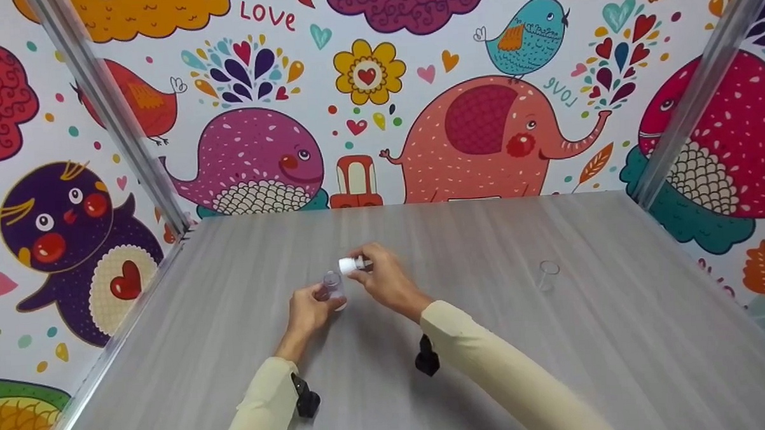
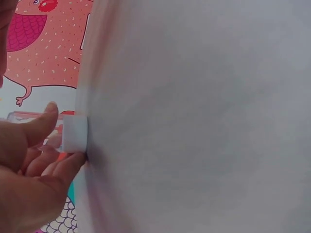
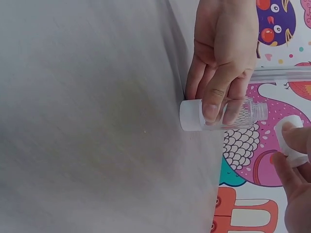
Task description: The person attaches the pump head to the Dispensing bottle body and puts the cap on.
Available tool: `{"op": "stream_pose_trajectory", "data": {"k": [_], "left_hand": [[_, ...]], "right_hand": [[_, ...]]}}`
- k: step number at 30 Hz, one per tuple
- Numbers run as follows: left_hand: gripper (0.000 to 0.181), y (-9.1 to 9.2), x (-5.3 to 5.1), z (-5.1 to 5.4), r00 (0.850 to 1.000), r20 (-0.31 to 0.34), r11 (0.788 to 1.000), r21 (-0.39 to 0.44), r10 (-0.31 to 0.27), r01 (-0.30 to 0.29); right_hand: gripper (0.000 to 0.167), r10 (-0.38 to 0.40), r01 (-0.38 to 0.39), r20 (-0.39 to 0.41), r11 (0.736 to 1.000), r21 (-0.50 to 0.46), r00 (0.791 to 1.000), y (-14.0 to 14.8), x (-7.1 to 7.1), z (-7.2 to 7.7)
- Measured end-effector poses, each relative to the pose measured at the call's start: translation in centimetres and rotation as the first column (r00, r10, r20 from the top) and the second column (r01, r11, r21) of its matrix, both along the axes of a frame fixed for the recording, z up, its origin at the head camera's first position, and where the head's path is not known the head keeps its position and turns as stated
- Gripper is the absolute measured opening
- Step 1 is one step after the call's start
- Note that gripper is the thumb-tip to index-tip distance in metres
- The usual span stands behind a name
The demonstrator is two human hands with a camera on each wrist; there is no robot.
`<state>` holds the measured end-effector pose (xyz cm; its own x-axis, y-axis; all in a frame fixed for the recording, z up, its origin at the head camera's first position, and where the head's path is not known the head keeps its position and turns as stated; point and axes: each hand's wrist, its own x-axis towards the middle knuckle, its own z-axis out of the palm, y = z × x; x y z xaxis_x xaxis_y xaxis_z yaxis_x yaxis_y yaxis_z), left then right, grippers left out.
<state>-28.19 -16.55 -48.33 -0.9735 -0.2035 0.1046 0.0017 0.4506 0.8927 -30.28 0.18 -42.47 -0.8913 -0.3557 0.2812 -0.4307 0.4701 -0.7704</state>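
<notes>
Your left hand (image 1: 311, 308) grasps a clear bottle (image 1: 332, 284) low on its body, the thumb on one side and the fingers curled round the other. The bottle stands about upright, its white base (image 3: 190, 115) seeming to rest on the table (image 1: 654, 352); its threaded neck (image 3: 261, 111) is bare. Your right hand (image 1: 386, 280) pinches a small white top (image 1: 347, 266) between thumb and fingers. This piece is tilted, just beside the bottle's mouth and apart from it; which way its opening faces cannot be told.

Farther out, to the right of your hands and well apart from them, a clear cup (image 1: 548, 279) appears to stand on the table, touched by neither hand.

Stage of the work, as judged from this moment: three pieces are separate. The bottle is steadied, and the white top is lifted and brought close to it, but the two are not joined. The clear cup is fitted to neither. Whether the bottle holds any liquid cannot be made out.

Beyond your pale sleeves (image 1: 508, 363), each with a black device (image 1: 427, 360) at the wrist, the table runs back to a wall printed with cartoon animals, among them a purple whale (image 1: 259, 159) and a coral elephant (image 1: 482, 141).
</notes>
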Motion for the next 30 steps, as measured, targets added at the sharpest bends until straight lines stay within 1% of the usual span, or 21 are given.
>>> {"op": "stream_pose_trajectory", "data": {"k": [5,8,12,15,20,25,28,30], "left_hand": [[0.031,0.0,0.0,0.0,1.0,0.0,1.0,-0.002,-0.008,0.008],[0.029,-0.2,0.0,0.0,1.0,-0.008,1.0,-0.008,-0.001,0.001],[0.027,-0.3,0.0,0.0,0.999,-0.044,0.999,-0.033,0.008,-0.01],[0.029,-0.2,-0.1,-0.2,0.998,-0.067,0.999,-0.039,0.002,-0.004],[0.03,-0.1,-0.2,-0.2,0.999,-0.053,1.0,-0.02,0.001,-0.003],[0.033,-0.2,-0.1,-0.2,0.999,-0.05,1.0,-0.021,-0.003,0.002],[0.036,-0.3,-0.1,-0.2,0.999,-0.051,1.0,-0.017,-0.004,0.003],[0.036,-0.3,-0.1,-0.2,0.999,-0.05,1.0,-0.022,-0.007,0.006]], "right_hand": [[0.027,0.011,-0.011,0.029,1.0,0.004,1.0,-0.4,-0.3,0.1],[0.027,0.013,-0.013,0.03,1.0,0.012,0.999,-0.9,-0.3,0.2],[0.028,0.012,-0.011,-0.005,0.999,0.035,1.0,-1.4,-0.4,0.2],[0.028,0.018,-0.016,-0.039,0.999,0.043,0.999,-1.5,-0.4,0.0],[0.029,0.043,-0.039,-0.086,0.998,0.048,0.995,-1.5,-0.5,0.0],[0.031,0.065,-0.055,-0.119,0.995,0.087,0.991,-1.6,-0.8,0.2],[0.032,0.07,-0.056,-0.125,0.993,0.107,0.99,-1.8,-0.8,0.4],[0.035,0.062,-0.049,-0.111,0.992,0.117,0.992,-1.9,-0.8,0.5]]}}
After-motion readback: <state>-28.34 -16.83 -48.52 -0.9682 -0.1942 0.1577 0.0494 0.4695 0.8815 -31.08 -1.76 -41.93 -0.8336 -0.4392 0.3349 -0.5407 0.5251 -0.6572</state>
